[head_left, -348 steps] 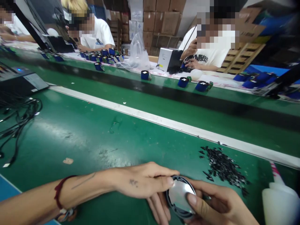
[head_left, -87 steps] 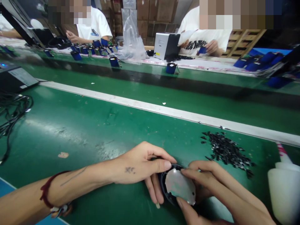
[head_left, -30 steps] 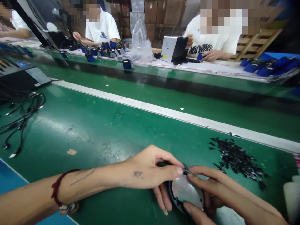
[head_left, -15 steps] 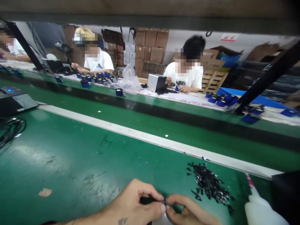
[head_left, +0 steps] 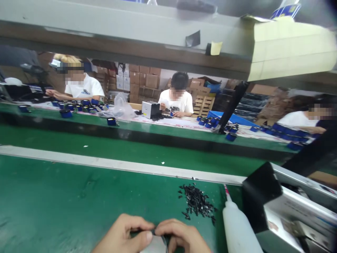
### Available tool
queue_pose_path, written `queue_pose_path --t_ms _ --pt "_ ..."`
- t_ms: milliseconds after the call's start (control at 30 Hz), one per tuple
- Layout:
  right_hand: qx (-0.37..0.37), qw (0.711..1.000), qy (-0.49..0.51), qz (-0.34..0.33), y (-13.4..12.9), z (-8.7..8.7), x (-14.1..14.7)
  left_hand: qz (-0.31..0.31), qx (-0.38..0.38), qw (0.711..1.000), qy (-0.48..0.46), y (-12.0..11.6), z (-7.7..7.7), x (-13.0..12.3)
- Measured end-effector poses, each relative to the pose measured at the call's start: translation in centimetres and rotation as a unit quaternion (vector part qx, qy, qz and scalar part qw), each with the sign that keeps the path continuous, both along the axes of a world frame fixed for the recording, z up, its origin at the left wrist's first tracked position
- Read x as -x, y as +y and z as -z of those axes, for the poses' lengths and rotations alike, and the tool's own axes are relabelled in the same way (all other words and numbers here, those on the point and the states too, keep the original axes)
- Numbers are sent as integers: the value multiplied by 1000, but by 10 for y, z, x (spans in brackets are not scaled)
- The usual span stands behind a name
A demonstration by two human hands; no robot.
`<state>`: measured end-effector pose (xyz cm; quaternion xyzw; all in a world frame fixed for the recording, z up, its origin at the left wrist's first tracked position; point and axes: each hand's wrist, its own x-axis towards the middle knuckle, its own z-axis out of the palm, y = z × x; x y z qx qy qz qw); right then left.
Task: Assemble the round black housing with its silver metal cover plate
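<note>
Gripping the disc at the near side of the table [head_left: 68, 196], we have both hands brought together on it, partly cut off by the bottom of the view. Our left hand [head_left: 119, 237] is grasping the disc [head_left: 156, 245] with the thumb on top and the fingers bent round behind. Our right hand [head_left: 185, 236] is grasping the same rim from the other side, its fingertips nearly meeting the left's; its thumb we cannot make out. As we judge it, the disc could tip or slide out of its dark rim if one hand pressed harder than the other, and the bunched fingers would hide a bad seat from us. The loose chips [head_left: 198, 201] lie near, between our right hand and the far edge, so a careless sweep of that hand could scatter them or drag one under the disc. Swinging wide to the right, we might also knock the bottle [head_left: 240, 228], close to the table's right edge. That bottle is white with a striped nozzle, and its wall is too cloudy to tell what it holds. Just beside it, the case [head_left: 308, 203] gapes toward us with metal parts inside. On the far table a clear bag [head_left: 122, 105] slumps near some blue parts [head_left: 111, 121]; we see nothing definite in it. The boxes [head_left: 147, 75] stacked behind hide their contents.
</note>
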<state>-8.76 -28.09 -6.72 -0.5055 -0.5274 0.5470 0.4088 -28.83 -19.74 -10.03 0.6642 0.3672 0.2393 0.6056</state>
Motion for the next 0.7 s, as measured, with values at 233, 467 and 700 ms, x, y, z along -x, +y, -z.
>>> queue_pose_path --t_ms 233,467,700 --pt "177 976 125 18 -18 -16 -4 76 157 985 2 -11 -42 -7" --pt "206 968 141 21 -15 -22 -2 50 170 984 2 -19 -46 -7" --pt "204 965 154 47 -19 -20 -1 92 33 992 76 -24 -51 -7"
